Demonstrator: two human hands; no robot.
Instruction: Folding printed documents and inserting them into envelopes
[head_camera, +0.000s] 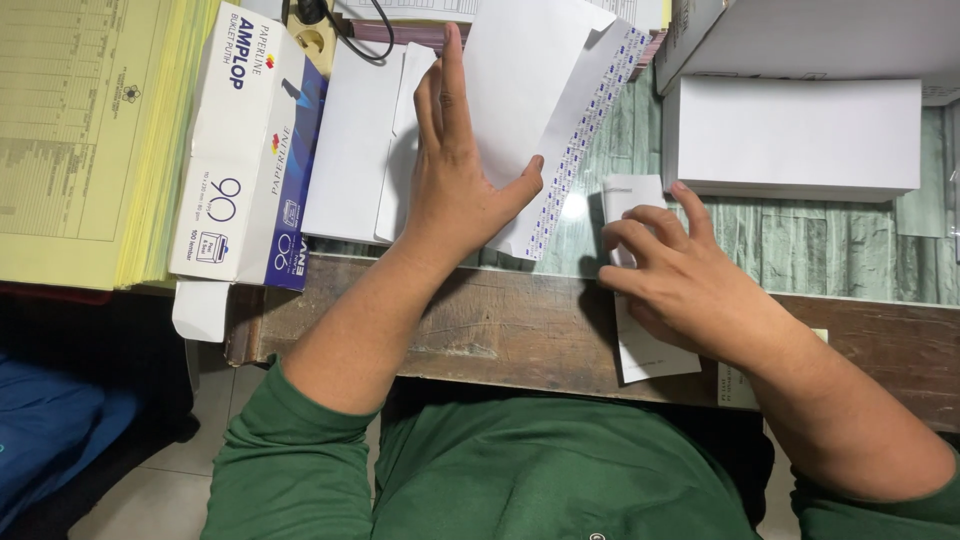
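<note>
Envelope (530, 110), white, long, flap open with a blue patterned lining strip along the edge, lies tilted on the counter (520, 330) near its far side, partly over the green-tinted glass top. Left hand (455, 170) lies flat on it, fingers stretched, thumb spread toward the lining edge; pressing, not gripping. Right hand (680, 275) curls its fingers on a folded white paper (640, 270) that sits just right of the envelope, its lower end hanging over the counter's wooden front edge; fingertips pinch or press the sheet near its top, exact grip partly hidden by the knuckles. To do this well, as I judge it: keep the left palm firm so the envelope does not slide on the smooth glass, hold the flap clear so the mouth is free, and lift the folded paper by its short edge, square to the opening, so corners do not catch on the lining. Keep the fold tight. More white envelopes (365, 140) lie under and left of the held one, touching it, so take care that only the top one moves. An envelope box (250, 150), white and blue, sits left of those, beside a yellow paper stack (90, 130). A white stack (795, 135) sits at right, well clear of both hands.
</note>
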